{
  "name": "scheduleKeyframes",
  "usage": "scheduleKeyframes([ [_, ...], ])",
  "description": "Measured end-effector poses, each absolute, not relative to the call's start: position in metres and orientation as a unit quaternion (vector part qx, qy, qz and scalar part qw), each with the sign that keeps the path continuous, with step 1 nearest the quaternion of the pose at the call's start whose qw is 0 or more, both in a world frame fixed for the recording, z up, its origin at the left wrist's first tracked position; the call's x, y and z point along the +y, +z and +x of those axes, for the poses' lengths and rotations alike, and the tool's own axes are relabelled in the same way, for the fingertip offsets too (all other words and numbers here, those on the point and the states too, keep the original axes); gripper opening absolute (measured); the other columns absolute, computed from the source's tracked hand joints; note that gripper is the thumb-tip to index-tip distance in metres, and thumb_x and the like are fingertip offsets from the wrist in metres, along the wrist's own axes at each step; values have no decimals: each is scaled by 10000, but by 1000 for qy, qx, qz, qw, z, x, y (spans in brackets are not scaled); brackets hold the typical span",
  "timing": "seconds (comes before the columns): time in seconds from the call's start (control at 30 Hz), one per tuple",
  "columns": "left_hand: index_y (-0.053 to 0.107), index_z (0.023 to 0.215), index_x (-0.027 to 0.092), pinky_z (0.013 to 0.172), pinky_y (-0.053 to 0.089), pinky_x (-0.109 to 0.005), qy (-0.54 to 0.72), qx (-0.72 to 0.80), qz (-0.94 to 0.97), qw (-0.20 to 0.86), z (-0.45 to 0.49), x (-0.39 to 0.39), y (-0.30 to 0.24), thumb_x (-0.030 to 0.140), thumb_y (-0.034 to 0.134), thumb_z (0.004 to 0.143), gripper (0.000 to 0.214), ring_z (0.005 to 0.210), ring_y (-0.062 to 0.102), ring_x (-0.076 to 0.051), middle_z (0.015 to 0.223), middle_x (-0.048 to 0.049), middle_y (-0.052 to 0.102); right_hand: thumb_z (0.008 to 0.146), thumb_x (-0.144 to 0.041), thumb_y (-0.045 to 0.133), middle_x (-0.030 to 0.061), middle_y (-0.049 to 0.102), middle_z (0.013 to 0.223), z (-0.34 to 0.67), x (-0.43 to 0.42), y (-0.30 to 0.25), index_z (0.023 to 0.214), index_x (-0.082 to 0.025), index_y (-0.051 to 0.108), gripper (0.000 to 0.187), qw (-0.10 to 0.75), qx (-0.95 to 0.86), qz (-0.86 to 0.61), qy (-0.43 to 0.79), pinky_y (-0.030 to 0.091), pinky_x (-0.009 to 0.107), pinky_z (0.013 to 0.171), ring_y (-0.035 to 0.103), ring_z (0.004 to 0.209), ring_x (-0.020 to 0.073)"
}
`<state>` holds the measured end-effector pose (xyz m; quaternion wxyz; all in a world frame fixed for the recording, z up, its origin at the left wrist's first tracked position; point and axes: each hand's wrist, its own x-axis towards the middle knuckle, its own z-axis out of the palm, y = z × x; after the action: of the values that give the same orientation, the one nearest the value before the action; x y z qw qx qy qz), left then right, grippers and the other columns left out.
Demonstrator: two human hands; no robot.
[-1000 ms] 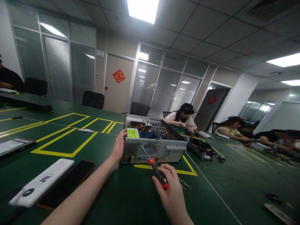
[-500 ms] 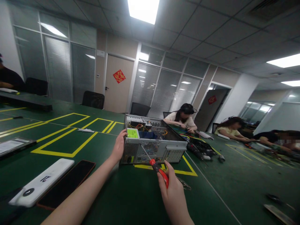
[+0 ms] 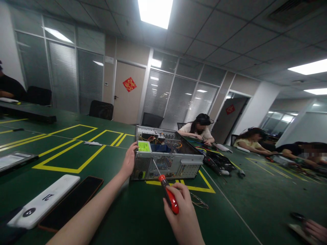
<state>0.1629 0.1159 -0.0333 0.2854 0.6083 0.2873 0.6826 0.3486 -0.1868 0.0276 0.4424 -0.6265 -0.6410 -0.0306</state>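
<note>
An opened computer case (image 3: pixel 178 165) lies on the green table, its rear panel facing me and its wiring showing from above. My left hand (image 3: pixel 129 160) grips the case's left rear corner, beside a power supply with a yellow-green label (image 3: pixel 144 146). A red and black screwdriver (image 3: pixel 167 194) is in my right hand (image 3: pixel 182 209), fingers closed round its handle. Its shaft slants up to the left, with the tip at the rear panel near the vents; whether it sits in a screw is too small to tell. Glasses (image 3: pixel 199 200) lie just right of my right hand.
Left of my forearm are a white device marked 21 (image 3: pixel 48 200), a dark phone (image 3: pixel 74 204) and a hard drive (image 3: pixel 17 161). Black parts and cables (image 3: pixel 219 163) lie right of the case. Co-workers sit beyond; another person's hand (image 3: pixel 316 229) is at lower right.
My right hand has shifted slightly down, its fingers now farther back on the screwdriver's handle. My left hand stays on the case. Another person's hand has come in at lower right.
</note>
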Motion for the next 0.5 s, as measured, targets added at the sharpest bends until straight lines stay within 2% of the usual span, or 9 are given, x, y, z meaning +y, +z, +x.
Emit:
scheduleKeyframes([
  [0.13,874,1355,356,1553,508,-718,683,281,611,285,162,115,-33,918,430,1231,727,1709,748,-421,1764,-151,831,1205,-289,662,154,898,1408,354,-185,29,1443,-310,866,314,457,-618,-639,-28,800,504,1083,939,1248,387],
  [0.2,871,1354,356,1557,507,-708,681,281,611,288,161,114,-33,908,437,1237,712,1719,739,-414,1765,-149,832,1253,-387,607,152,919,1341,358,-184,32,1494,-295,847,352,457,-584,-671,-15,791,500,1032,941,1219,395],
  [0.33,865,1349,351,1571,488,-703,679,282,613,289,160,115,-34,917,441,1234,717,1741,723,-411,1783,-151,821,1295,-517,518,87,898,1010,358,-182,40,1547,-263,786,447,445,-537,-715,50,737,474,853,909,949,382],
  [0.4,864,1353,348,1577,480,-695,680,282,613,287,159,115,-34,923,440,1231,724,1740,725,-408,1790,-154,816,1245,-484,615,51,873,963,354,-182,39,1469,-280,772,342,442,-539,-713,79,725,455,837,882,872,356],
  [0.47,863,1362,349,1574,488,-681,679,283,615,284,159,115,-34,929,435,1230,733,1729,737,-404,1786,-154,819,1142,-359,720,57,886,1058,348,-183,36,1373,-306,766,241,441,-553,-702,83,749,458,911,902,940,347],
  [0.5,863,1366,350,1567,498,-675,678,285,616,282,159,116,-34,933,432,1229,738,1720,745,-402,1783,-153,822,1089,-290,739,75,896,1151,345,-184,33,1340,-314,770,254,441,-564,-694,76,763,465,957,917,1008,349],
])
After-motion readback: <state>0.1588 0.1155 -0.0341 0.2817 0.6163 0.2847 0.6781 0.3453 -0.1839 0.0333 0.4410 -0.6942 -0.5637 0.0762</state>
